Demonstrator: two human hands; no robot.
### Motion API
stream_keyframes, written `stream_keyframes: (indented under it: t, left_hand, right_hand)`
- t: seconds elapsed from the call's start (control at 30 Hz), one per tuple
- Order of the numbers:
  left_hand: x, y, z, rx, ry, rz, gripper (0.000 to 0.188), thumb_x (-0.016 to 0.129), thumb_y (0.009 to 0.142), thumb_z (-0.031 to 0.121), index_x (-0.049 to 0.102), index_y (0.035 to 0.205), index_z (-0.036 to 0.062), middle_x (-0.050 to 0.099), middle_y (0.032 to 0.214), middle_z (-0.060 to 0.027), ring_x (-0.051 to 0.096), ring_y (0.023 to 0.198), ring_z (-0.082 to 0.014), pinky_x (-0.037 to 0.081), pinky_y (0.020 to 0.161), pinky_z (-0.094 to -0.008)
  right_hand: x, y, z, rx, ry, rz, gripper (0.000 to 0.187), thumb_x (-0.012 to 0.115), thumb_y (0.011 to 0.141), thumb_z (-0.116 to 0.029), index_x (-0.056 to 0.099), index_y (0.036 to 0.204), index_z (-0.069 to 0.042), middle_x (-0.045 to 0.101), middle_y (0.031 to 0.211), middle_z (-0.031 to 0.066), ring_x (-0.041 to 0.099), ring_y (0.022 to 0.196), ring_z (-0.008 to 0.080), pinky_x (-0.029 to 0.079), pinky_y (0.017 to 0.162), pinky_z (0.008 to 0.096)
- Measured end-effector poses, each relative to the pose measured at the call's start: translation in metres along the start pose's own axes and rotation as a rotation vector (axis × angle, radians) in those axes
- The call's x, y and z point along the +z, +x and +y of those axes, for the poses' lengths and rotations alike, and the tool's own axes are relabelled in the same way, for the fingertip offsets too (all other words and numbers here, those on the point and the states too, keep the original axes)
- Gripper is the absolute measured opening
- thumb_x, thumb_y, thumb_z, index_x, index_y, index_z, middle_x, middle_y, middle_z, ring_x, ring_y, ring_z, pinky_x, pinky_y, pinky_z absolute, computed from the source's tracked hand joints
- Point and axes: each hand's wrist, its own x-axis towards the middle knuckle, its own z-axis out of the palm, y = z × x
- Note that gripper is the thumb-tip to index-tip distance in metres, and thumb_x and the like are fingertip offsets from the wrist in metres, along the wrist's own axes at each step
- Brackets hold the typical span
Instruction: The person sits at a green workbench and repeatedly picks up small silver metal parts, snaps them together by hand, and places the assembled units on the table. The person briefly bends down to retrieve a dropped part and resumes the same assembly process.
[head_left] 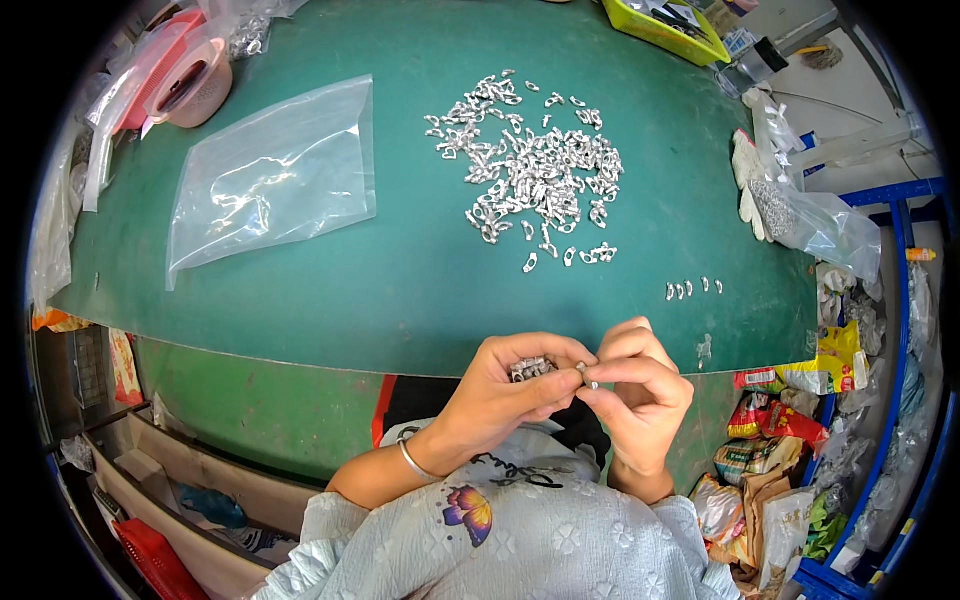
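Observation:
In front of my body, just off the table's near edge, my left hand (520, 378) is closed around a cluster of small silver metal parts (532, 369). My right hand (637, 385) pinches one small metal part (588, 378) between thumb and fingers, right beside my left fingertips. Farther off, a loose pile of the same small looped metal parts (545, 175) is spread over the green table (330, 310). Several single parts (689, 288) stand in a short row to the right, near the table's edge.
A clear plastic bag (275, 185) lies flat on the left. Pink baskets (205, 95) stand at the far left, a yellow-green tray (670, 35) at the far right. A work glove (748, 185) rests at the right edge. Below are a drawer (190, 470) and a blue rack (900, 300).

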Motion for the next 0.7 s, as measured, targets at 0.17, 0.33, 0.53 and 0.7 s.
stream_keyframes:
  t: [0.17, 0.33, 0.53, 0.7]
  left_hand:
    - [-0.004, 0.003, -0.003, -0.018, -0.162, -0.041, 0.018, 0.056, 0.089, 0.014, 0.057, 0.099, -0.0004, 0.053, 0.076, -0.0017, 0.042, 0.062, -0.0038, 0.027, 0.046, -0.0163]
    - [-0.014, 0.009, -0.010, -0.015, -0.188, 0.158, 0.020, 0.054, 0.089, 0.022, 0.052, 0.092, 0.0020, 0.052, 0.079, -0.0066, 0.042, 0.060, -0.0059, 0.029, 0.044, -0.0154]
    - [-0.020, 0.012, -0.008, 0.033, -0.205, 0.187, 0.016, 0.053, 0.089, 0.019, 0.055, 0.088, 0.0023, 0.056, 0.082, -0.0088, 0.049, 0.065, -0.0094, 0.034, 0.045, -0.0172]
    - [-0.024, 0.009, -0.009, 0.032, -0.158, 0.269, 0.017, 0.055, 0.088, 0.019, 0.057, 0.090, 0.0018, 0.050, 0.072, -0.0045, 0.045, 0.059, -0.0076, 0.032, 0.042, -0.0175]
  right_hand:
    - [-0.002, 0.003, 0.003, -0.064, -0.213, -0.030, 0.025, 0.073, 0.060, 0.003, 0.067, 0.085, -0.002, 0.058, 0.077, 0.0055, 0.050, 0.074, 0.0178, 0.040, 0.064, 0.0285]
    - [-0.013, 0.017, 0.027, 0.110, -0.193, -0.040, 0.024, 0.072, 0.064, -0.004, 0.067, 0.088, -0.003, 0.058, 0.077, 0.0077, 0.053, 0.075, 0.0200, 0.043, 0.066, 0.0301]
    - [-0.004, 0.040, 0.072, -0.055, -1.034, 0.058, 0.027, 0.072, 0.068, -0.015, 0.061, 0.090, -0.004, 0.052, 0.092, 0.0076, 0.046, 0.085, 0.0254, 0.034, 0.074, 0.0365]
    - [-0.004, 0.041, 0.077, -0.132, -0.985, 0.072, 0.016, 0.070, 0.071, -0.009, 0.062, 0.083, -0.002, 0.055, 0.084, 0.0072, 0.050, 0.079, 0.0210, 0.036, 0.073, 0.0337]
